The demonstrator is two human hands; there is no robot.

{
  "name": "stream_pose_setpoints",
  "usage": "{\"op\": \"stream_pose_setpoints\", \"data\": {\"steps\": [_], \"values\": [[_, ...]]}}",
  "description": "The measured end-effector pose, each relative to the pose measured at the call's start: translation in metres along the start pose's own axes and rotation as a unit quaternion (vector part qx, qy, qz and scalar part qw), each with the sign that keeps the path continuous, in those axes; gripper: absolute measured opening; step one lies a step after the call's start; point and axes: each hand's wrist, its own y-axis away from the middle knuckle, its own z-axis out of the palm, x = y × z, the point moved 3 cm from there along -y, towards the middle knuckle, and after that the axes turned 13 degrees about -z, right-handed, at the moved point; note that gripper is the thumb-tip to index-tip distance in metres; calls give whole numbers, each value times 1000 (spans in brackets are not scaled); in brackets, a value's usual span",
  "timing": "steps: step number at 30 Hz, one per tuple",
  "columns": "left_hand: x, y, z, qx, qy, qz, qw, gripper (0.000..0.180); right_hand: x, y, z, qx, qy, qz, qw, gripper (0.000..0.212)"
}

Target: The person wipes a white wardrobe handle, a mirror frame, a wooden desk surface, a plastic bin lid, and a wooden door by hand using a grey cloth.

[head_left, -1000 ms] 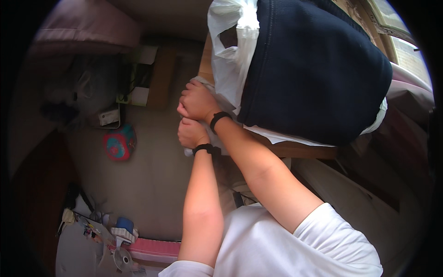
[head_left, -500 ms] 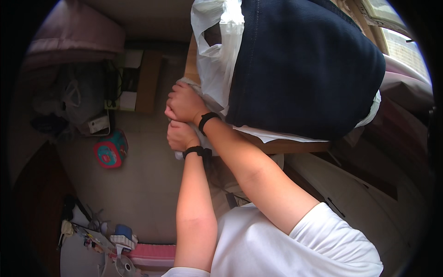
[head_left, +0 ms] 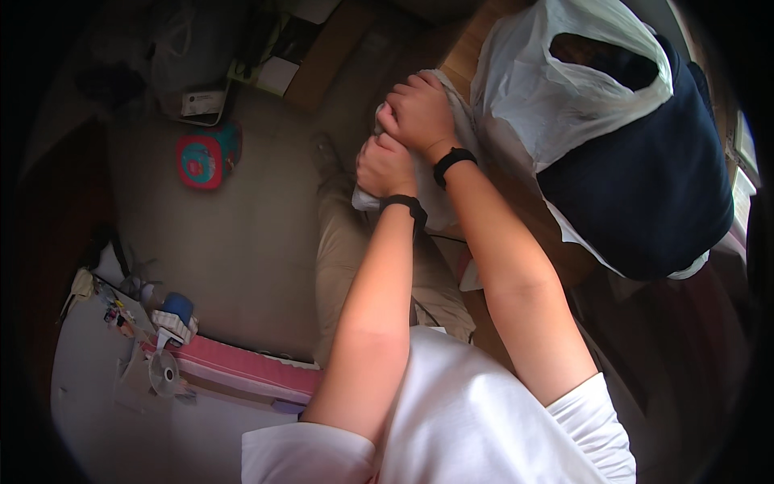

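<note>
My left hand [head_left: 387, 166] and my right hand [head_left: 421, 110] are side by side, both closed in fists on a light grey-white cloth [head_left: 439, 206]. The right hand sits farther out, just above the left. Folds of the cloth show below the left fist and past the right one, along the edge of a wooden table [head_left: 465, 50]. What lies inside the fingers is hidden. Right of my hands a white plastic bag [head_left: 528, 85] rests on the table, with a dark navy fabric item [head_left: 645, 189] partly in it.
A red and teal box-shaped item [head_left: 200, 161] is on the floor at left. Behind it stand an open cardboard box [head_left: 329, 56] and a filled clear bag. Lower left, a small fan [head_left: 164, 371] and a pink padded edge [head_left: 242, 365] border a white surface. My trousered leg extends below my hands.
The view has swung, so the bag and table appear farther right and my leg now shows. Both fists remain closed on the cloth. The bag's handle opening is now seen more fully.
</note>
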Motion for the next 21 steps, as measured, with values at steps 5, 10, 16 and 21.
{"op": "stream_pose_setpoints", "data": {"steps": [5, 10, 16, 21], "values": [[4, 8, -3, -43, 14, 12, 999, 35, 2, 4, -6, -37, 16, 2, 999, 20], [-2, 4, -1, -265, 8, -17, 964, 34, 3, 8, -17, -99, 48, 3, 994, 14], [-25, -39, -2, -364, 220, 146, 893, 37, 3, 8, -20, -129, 40, 6, 991, 16], [-40, -48, 16, -658, 187, -10, 729, 46, 4, 4, -19, -130, 43, 25, 990, 16]]}}
